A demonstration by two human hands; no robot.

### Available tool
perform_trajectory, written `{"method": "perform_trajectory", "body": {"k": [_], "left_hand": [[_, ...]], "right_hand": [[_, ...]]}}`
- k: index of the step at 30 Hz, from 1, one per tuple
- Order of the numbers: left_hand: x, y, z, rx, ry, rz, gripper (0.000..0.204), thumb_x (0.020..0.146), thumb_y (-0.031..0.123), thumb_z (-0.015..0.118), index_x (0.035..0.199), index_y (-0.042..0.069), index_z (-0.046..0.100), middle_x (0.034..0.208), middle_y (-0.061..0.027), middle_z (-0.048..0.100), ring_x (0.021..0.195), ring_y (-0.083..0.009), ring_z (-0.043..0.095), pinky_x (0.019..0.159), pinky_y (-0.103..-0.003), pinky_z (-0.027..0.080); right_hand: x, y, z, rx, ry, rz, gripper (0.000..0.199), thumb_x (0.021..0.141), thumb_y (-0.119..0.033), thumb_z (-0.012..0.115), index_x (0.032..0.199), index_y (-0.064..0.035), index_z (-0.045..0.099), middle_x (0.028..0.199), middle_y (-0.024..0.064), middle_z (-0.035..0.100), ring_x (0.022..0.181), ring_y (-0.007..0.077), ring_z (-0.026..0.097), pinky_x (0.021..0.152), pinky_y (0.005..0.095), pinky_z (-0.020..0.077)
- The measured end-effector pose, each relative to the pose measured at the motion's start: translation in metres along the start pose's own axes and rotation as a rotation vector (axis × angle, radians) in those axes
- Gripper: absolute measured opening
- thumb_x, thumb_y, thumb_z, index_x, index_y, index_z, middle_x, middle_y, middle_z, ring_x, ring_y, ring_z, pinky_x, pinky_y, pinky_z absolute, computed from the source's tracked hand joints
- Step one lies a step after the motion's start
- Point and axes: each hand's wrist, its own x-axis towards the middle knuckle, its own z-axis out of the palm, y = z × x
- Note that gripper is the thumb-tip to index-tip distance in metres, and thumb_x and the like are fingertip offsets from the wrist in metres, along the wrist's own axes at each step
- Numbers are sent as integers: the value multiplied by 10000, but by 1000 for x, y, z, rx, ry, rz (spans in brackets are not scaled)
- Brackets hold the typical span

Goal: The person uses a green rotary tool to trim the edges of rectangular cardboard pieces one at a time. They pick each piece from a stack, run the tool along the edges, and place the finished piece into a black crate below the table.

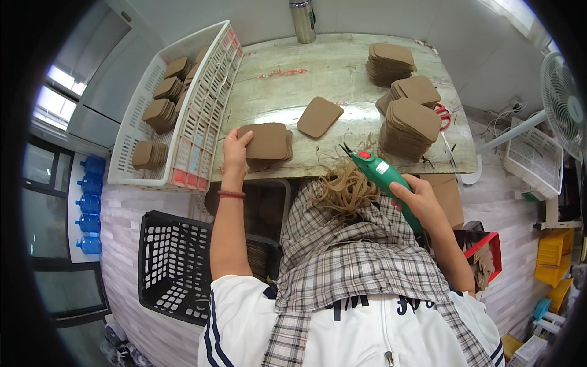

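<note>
My left hand (236, 150) is at the left end of a stack of brown rounded-corner pieces (264, 139) near the table's front edge. Its thumb lies on top and the fingers are along the side, gripping the end. In my right hand (417, 199) is a green cordless electric cutter (380, 173) with a red button, its dark pointed tip directed up and left over the table edge. A single brown piece (320, 117) lies flat just beyond, between the two hands. Thin tan trimmings (343, 189) are heaped on my lap below the cutter's tip.
Several stacks of brown pieces (411, 125) stand at the table's right, beside red-handled scissors (443, 116). A white crate (199, 116) holding more stacks is at left, with a black crate (174, 260) below. A steel flask (302, 21) stands at the back; a fan (564, 107) is far right.
</note>
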Motion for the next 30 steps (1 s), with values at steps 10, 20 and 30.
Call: {"method": "perform_trajectory", "body": {"k": [10, 20, 30], "left_hand": [[12, 10, 141, 1460, -126, 464, 641, 846, 442, 588, 1211, -83, 542, 1450, -238, 331, 1409, -395, 120, 1131, -555, 46], [-9, 4, 169, 819, 4, 496, 345, 740, 198, 743, 927, -11, 544, 1114, -184, 543, 1196, -340, 386, 1016, -475, 281], [-60, 48, 184, -1166, -85, -165, 279, 853, -51, 609, 1102, 20, 505, 1112, -94, 594, 1040, -225, 584, 930, -352, 500]], "right_hand": [[-13, 16, -9, 13, 80, 3, 306, 913, -290, 608, 968, 11, 606, 705, 37, 594, 610, 81, 530, 573, 232, 438], [-16, 24, -11, 31, 131, 8, 337, 883, -306, 638, 956, 23, 623, 700, 26, 580, 600, 84, 544, 549, 255, 461], [-8, 8, 0, -2, 255, -117, 326, 886, -288, 649, 984, 22, 631, 691, 18, 585, 574, 70, 531, 534, 234, 447]]}}
